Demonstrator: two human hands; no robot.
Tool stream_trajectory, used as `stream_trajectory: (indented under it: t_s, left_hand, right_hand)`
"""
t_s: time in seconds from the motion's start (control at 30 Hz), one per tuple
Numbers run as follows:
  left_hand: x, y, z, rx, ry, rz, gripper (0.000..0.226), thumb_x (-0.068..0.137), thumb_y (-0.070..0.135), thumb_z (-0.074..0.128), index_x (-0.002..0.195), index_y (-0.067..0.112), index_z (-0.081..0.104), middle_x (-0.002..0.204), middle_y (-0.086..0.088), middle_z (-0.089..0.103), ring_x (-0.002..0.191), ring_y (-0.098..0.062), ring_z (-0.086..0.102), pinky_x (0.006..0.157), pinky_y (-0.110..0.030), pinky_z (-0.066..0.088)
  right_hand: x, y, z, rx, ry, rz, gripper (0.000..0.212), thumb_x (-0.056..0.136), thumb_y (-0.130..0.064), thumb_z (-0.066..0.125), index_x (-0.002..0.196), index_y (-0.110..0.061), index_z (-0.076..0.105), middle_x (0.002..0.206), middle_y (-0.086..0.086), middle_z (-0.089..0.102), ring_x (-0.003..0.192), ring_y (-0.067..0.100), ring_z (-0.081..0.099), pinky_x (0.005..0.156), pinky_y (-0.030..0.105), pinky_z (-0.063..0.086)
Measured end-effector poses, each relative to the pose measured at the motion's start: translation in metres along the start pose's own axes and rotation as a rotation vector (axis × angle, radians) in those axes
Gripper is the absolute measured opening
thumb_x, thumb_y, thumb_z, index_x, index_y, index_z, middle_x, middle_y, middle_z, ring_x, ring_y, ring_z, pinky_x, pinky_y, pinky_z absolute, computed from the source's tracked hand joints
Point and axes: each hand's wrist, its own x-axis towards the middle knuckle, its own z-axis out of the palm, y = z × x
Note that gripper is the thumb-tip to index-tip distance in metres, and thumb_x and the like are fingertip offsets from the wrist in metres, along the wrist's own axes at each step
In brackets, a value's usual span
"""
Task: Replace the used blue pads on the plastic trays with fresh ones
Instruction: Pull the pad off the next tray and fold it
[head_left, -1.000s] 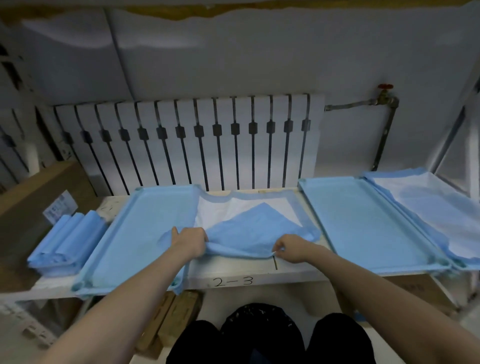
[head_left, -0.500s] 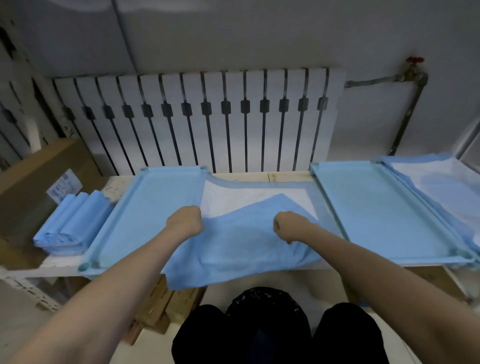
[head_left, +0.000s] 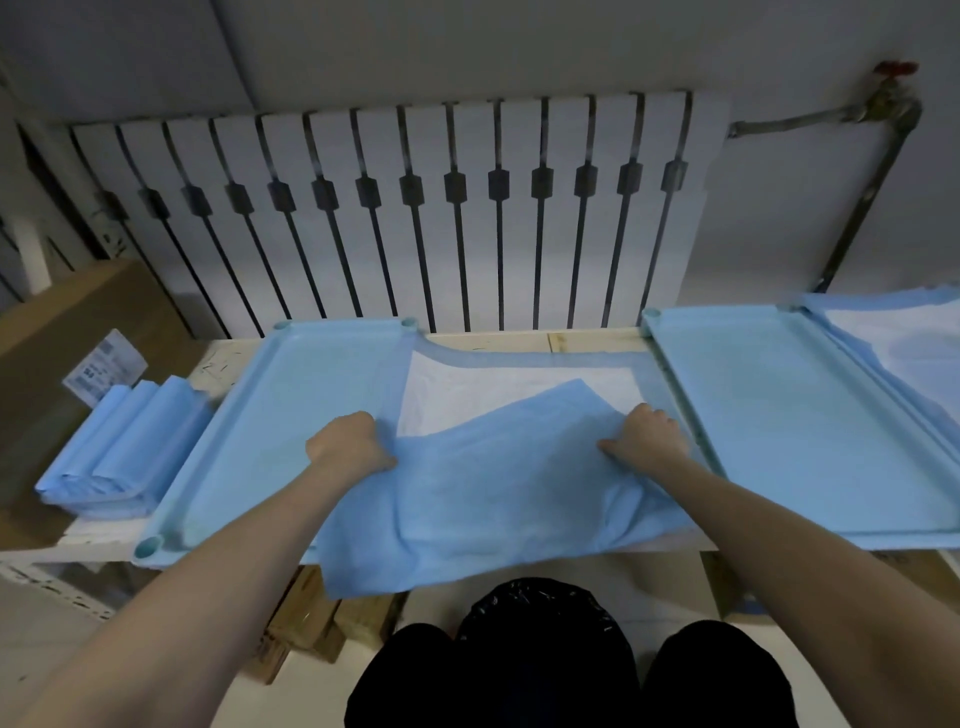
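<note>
Gripping a blue pad (head_left: 493, 493) at frame centre, left hand (head_left: 348, 441) and right hand (head_left: 649, 441) curl fingers into it; its long axis runs left-right; box label (head_left: 104, 371) illegible.

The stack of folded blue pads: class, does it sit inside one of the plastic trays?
No, the stack of folded blue pads lies outside the left tray, beside its left rim.

A white radiator (head_left: 415, 208) stood against the wall, with a pipe (head_left: 852, 208) and red valve (head_left: 894, 68) at its right. A labelled cardboard box (head_left: 67, 332) sat at left. Wooden blocks (head_left: 322, 623) lay on the floor beside a black bag (head_left: 540, 618).
</note>
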Motion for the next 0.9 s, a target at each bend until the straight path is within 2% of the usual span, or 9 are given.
stream_trajectory:
  t_s: [0.17,0.27,0.43,0.5,0.57,0.63,0.7,0.77,0.9]
  left_hand:
    - [-0.006,0.02,-0.018,0.142,0.049,-0.025,0.007,0.084,0.007,0.05,0.085,0.014,0.049,0.1,-0.003,0.06,0.096,-0.022,0.06,0.072,-0.027,0.039]
    - [-0.007,0.029,-0.032,0.049,0.045,-0.007,0.005,0.086,0.009,0.047,0.084,0.014,0.046,0.097,-0.004,0.055,0.097,-0.024,0.057,0.072,-0.028,0.039]
    - [-0.005,0.05,-0.054,-0.12,0.027,0.066,0.012,0.088,0.007,0.043,0.078,0.011,0.043,0.088,-0.005,0.049,0.074,-0.019,0.047,0.062,-0.028,0.037]
    - [-0.008,0.06,-0.062,-0.159,0.059,0.101,0.008,0.089,0.006,0.041,0.085,0.009,0.047,0.096,-0.007,0.051,0.082,-0.022,0.049,0.068,-0.029,0.039]
    - [-0.008,0.075,-0.071,-0.168,0.131,0.129,0.022,0.091,0.006,0.04,0.11,0.008,0.05,0.11,-0.009,0.055,0.102,-0.028,0.054,0.078,-0.033,0.041]
    - [-0.003,0.087,-0.081,-0.147,0.261,0.144,0.027,0.089,0.004,0.04,0.115,0.009,0.048,0.115,-0.011,0.057,0.107,-0.031,0.055,0.075,-0.034,0.039]
    - [0.005,0.098,-0.093,-0.12,0.405,0.168,0.024,0.086,-0.001,0.042,0.108,0.007,0.047,0.104,-0.014,0.059,0.092,-0.033,0.054,0.07,-0.035,0.037]
    - [0.018,0.108,-0.103,-0.074,0.526,0.208,0.024,0.082,-0.006,0.043,0.103,0.006,0.046,0.085,-0.012,0.057,0.076,-0.031,0.049,0.068,-0.034,0.034]
    - [0.047,0.124,-0.103,0.017,0.624,0.238,0.032,0.073,-0.012,0.046,0.099,0.008,0.049,0.061,-0.003,0.041,0.069,-0.027,0.045,0.079,-0.036,0.03]
  right_hand:
    - [0.002,0.002,0.001,0.161,0.002,-0.118,0.019,0.084,-0.026,0.063,0.085,-0.011,0.05,0.089,0.007,0.055,0.085,0.028,0.054,0.069,0.031,0.043]
    - [-0.003,0.0,0.004,0.244,0.064,-0.232,0.029,0.091,-0.017,0.052,0.07,-0.015,0.033,0.074,0.004,0.044,0.078,0.029,0.047,0.066,0.032,0.034]
    - [-0.01,0.001,0.002,0.382,0.099,-0.24,0.017,0.1,-0.02,0.039,0.091,-0.008,0.032,0.086,0.014,0.048,0.084,0.036,0.052,0.069,0.04,0.039]
    - [-0.013,0.0,0.001,0.413,0.106,-0.222,0.017,0.102,-0.021,0.034,0.093,-0.007,0.031,0.091,0.019,0.051,0.091,0.039,0.054,0.068,0.038,0.036]
    - [-0.01,0.004,-0.003,0.402,0.12,-0.198,0.018,0.102,-0.023,0.031,0.093,-0.007,0.031,0.094,0.021,0.053,0.093,0.039,0.054,0.069,0.038,0.035]
    - [-0.006,0.006,-0.007,0.371,0.153,-0.201,0.019,0.102,-0.024,0.03,0.092,-0.008,0.031,0.087,0.017,0.052,0.09,0.038,0.055,0.068,0.038,0.035]
    - [-0.001,0.007,-0.013,0.374,0.203,-0.163,0.02,0.102,-0.026,0.029,0.097,-0.007,0.035,0.083,0.012,0.05,0.089,0.037,0.054,0.069,0.038,0.035]
    - [0.007,0.006,-0.02,0.369,0.263,-0.086,0.027,0.102,-0.029,0.029,0.108,-0.004,0.039,0.097,0.017,0.056,0.099,0.038,0.056,0.074,0.04,0.037]
    - [0.027,0.007,-0.023,0.327,0.28,0.032,0.033,0.102,-0.029,0.03,0.117,-0.002,0.04,0.116,0.024,0.058,0.109,0.041,0.056,0.089,0.046,0.042]
